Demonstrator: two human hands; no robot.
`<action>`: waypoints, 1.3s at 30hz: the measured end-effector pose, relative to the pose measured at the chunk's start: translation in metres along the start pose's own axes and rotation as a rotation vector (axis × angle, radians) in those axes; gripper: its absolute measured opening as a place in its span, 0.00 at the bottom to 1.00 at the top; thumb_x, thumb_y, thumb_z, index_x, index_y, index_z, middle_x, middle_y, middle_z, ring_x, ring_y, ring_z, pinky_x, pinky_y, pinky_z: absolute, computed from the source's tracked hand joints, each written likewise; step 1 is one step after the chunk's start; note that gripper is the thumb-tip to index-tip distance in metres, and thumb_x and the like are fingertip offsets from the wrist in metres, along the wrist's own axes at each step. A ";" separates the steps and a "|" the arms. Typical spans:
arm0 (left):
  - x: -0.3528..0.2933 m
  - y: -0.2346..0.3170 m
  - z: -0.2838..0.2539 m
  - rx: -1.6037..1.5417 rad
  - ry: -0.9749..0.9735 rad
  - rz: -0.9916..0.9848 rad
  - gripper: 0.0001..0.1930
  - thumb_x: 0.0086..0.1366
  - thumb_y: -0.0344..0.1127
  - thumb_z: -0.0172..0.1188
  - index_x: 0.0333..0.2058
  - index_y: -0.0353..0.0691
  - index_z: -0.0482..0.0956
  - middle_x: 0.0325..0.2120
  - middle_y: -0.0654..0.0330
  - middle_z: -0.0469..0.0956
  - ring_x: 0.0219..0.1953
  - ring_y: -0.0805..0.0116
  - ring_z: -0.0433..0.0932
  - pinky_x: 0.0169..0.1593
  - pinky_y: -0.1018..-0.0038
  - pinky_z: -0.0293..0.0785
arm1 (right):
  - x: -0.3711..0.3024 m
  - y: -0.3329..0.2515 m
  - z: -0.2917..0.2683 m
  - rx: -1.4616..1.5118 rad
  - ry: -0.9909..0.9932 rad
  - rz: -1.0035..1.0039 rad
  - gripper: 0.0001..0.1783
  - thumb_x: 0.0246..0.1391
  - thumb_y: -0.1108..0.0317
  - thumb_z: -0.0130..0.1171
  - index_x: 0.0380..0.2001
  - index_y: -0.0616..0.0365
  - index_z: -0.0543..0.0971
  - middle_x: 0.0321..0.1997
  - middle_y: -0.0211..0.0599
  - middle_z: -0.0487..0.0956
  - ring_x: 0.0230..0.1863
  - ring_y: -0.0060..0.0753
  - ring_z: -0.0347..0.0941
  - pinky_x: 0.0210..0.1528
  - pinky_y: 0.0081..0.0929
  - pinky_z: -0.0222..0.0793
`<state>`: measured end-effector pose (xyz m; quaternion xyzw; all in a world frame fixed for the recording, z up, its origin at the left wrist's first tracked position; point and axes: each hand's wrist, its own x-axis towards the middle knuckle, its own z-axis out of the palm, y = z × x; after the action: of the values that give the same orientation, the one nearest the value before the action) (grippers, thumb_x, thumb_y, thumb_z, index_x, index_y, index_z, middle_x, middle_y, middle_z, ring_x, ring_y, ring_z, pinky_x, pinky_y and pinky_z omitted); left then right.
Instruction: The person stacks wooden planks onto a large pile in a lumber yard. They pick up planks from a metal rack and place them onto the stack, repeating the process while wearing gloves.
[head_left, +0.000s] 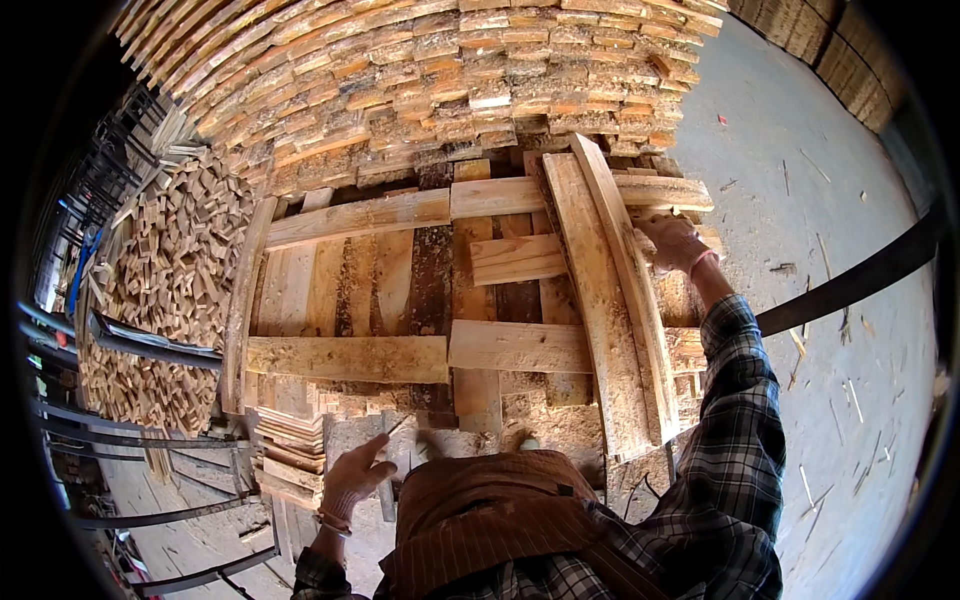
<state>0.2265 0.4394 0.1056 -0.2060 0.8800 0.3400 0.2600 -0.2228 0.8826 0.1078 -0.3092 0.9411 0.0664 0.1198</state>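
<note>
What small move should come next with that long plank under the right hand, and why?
Probably slide the long plank sideways until it lies flat and square with the stack. The right hand grips its outer edge, it sits tilted on edge beside another long plank, and the left hand is free at the near edge.

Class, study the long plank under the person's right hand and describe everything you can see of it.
The long plank is pale, rough-sawn wood with a splintery surface. It stands on edge, slanting across the stack of flat boards, its far end near the wall of stacked timber. It leans beside a wider plank. The right hand grips its right side, about midway.
</note>
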 end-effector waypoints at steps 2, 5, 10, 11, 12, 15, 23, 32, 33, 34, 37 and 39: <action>0.008 0.032 0.025 -0.515 0.074 0.078 0.34 0.59 0.40 0.66 0.62 0.38 0.65 0.51 0.44 0.76 0.54 0.57 0.75 0.54 0.66 0.72 | -0.002 -0.004 -0.019 -0.060 -0.055 0.006 0.44 0.39 0.63 0.67 0.62 0.50 0.62 0.46 0.53 0.77 0.47 0.57 0.75 0.55 0.48 0.66; 0.034 0.115 0.046 -0.832 0.057 0.385 0.43 0.57 0.43 0.69 0.65 0.32 0.55 0.61 0.39 0.61 0.64 0.55 0.62 0.62 0.65 0.65 | -0.014 -0.002 -0.031 -0.146 0.144 -0.045 0.45 0.35 0.65 0.70 0.60 0.55 0.63 0.39 0.54 0.78 0.41 0.53 0.77 0.48 0.44 0.72; 0.121 0.259 0.052 -0.525 0.227 0.677 0.60 0.51 0.64 0.66 0.68 0.35 0.40 0.67 0.39 0.47 0.69 0.46 0.50 0.69 0.62 0.50 | -0.044 -0.008 -0.129 -0.806 0.024 0.076 0.27 0.55 0.52 0.56 0.51 0.59 0.69 0.33 0.41 0.76 0.33 0.36 0.73 0.34 0.31 0.77; 0.133 0.285 0.059 -0.515 0.215 0.603 0.61 0.49 0.67 0.65 0.68 0.36 0.39 0.67 0.40 0.46 0.69 0.45 0.49 0.69 0.61 0.52 | -0.052 0.008 -0.150 -0.872 0.093 0.112 0.25 0.55 0.53 0.58 0.52 0.53 0.70 0.31 0.34 0.74 0.28 0.30 0.68 0.31 0.26 0.75; 0.143 0.305 0.066 -0.501 0.206 0.522 0.63 0.47 0.70 0.64 0.68 0.38 0.39 0.67 0.40 0.46 0.69 0.45 0.49 0.69 0.61 0.53 | -0.073 0.019 -0.175 -0.791 0.219 0.193 0.27 0.47 0.57 0.62 0.51 0.52 0.71 0.34 0.36 0.75 0.33 0.34 0.71 0.35 0.30 0.76; 0.190 0.297 0.097 -0.403 0.469 0.463 0.61 0.48 0.69 0.63 0.69 0.42 0.39 0.68 0.43 0.46 0.66 0.45 0.55 0.66 0.59 0.60 | -0.137 0.020 -0.227 -0.575 0.403 0.475 0.38 0.32 0.61 0.70 0.54 0.49 0.73 0.40 0.41 0.77 0.42 0.43 0.76 0.41 0.36 0.75; 0.205 0.306 0.114 -0.103 0.469 0.668 0.37 0.66 0.45 0.55 0.68 0.40 0.49 0.65 0.44 0.56 0.66 0.56 0.58 0.64 0.65 0.60 | -0.206 -0.021 0.005 0.809 0.438 0.584 0.22 0.49 0.50 0.61 0.46 0.47 0.79 0.27 0.38 0.79 0.27 0.35 0.77 0.29 0.30 0.77; 0.097 0.208 0.055 -1.019 0.102 0.683 0.24 0.66 0.33 0.58 0.59 0.37 0.67 0.57 0.50 0.70 0.57 0.59 0.72 0.62 0.67 0.69 | -0.224 -0.090 -0.005 1.060 0.487 0.261 0.27 0.53 0.61 0.59 0.54 0.62 0.70 0.33 0.39 0.77 0.31 0.28 0.73 0.35 0.22 0.73; 0.070 0.195 0.048 -1.012 0.087 0.634 0.24 0.66 0.34 0.58 0.58 0.35 0.68 0.56 0.50 0.71 0.55 0.59 0.74 0.60 0.69 0.71 | -0.238 -0.115 -0.016 1.214 0.509 0.250 0.29 0.54 0.64 0.61 0.57 0.65 0.68 0.36 0.39 0.77 0.32 0.25 0.72 0.36 0.19 0.72; 0.050 0.169 0.042 -0.997 0.060 0.539 0.24 0.65 0.35 0.59 0.58 0.34 0.68 0.54 0.51 0.73 0.54 0.62 0.74 0.57 0.71 0.73 | -0.250 -0.142 -0.026 1.351 0.517 0.204 0.32 0.54 0.67 0.62 0.61 0.67 0.66 0.39 0.40 0.78 0.34 0.23 0.72 0.37 0.17 0.71; 0.028 0.074 0.057 -0.932 0.050 0.360 0.28 0.65 0.43 0.60 0.58 0.33 0.68 0.53 0.53 0.74 0.52 0.67 0.74 0.55 0.74 0.71 | -0.249 -0.219 0.000 1.545 0.207 -0.102 0.31 0.53 0.62 0.65 0.59 0.61 0.70 0.38 0.38 0.80 0.35 0.24 0.75 0.38 0.21 0.72; 0.017 -0.024 0.102 -0.957 0.275 0.180 0.28 0.65 0.44 0.61 0.58 0.34 0.69 0.51 0.53 0.76 0.53 0.67 0.74 0.55 0.73 0.70 | -0.229 -0.282 0.030 1.542 -0.205 -0.094 0.31 0.51 0.64 0.67 0.58 0.63 0.72 0.39 0.38 0.81 0.38 0.27 0.75 0.42 0.25 0.72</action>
<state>0.2584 0.4913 0.0189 -0.2685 0.6658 0.6961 -0.0123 0.1300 0.7920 0.1256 -0.1707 0.6916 -0.5836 0.3898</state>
